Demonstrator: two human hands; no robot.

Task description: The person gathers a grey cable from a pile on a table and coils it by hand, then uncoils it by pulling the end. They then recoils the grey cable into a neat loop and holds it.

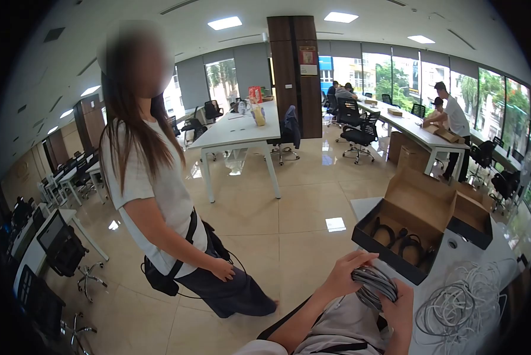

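Note:
Low in the head view, my left hand (343, 273) and my right hand (400, 307) both grip a coiled bundle of grey cable (374, 285) held close to my body. Just beyond the bundle, an open black cardboard box (419, 225) with a brown inside sits on the white table (484, 260); dark coiled cables lie in it. A loose heap of white cables (463, 302) rests on the table to the right of my hands.
A person in a white T-shirt and dark trousers (159, 195) stands close on my left, carrying a black shoulder bag. Behind are a long white desk (239, 133), office chairs (360, 135), a wooden pillar (294, 71), and people working at a far table (449, 121) by the windows.

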